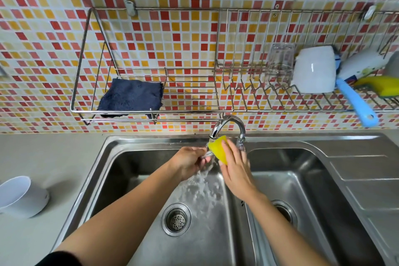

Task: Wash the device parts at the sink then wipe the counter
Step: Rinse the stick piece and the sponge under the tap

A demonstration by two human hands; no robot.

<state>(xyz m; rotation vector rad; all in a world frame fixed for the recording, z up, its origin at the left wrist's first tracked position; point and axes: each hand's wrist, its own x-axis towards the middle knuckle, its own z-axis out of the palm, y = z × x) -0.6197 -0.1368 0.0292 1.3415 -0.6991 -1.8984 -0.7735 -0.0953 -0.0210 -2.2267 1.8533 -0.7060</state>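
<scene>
Both forearms are reaching out over the double sink (112, 157), so that's what's closest to the lens. Water is running from the tap (228, 127) and splashing down into the left basin near the drain (176, 219).

Left hand (189, 161) is pinching a small part (207, 154) right under the stream. It's mostly hidden by fingers and water, so I'm not guessing what it is beyond something small and pale. Right hand (235, 168) is gripping a yellow sponge (220, 149) and pressing it against that part, just below the spout.

My take: this is mid-scrub, with the washing half of the job underway and the counter wipe not started. To do it well, I'd be keeping the part low in the basin so it isn't spraying everywhere, turning it so the sponge is reaching every face, and holding it firmly since the drain is sitting right underneath.

Over on the counter (54, 157) at the left, a white bowl-shaped piece (21, 196) is lying tipped on its side, probably another thing waiting its turn. That dark blue cloth (130, 97) on the wall rack (151, 112) is looking like the obvious pick for wiping later.
</scene>
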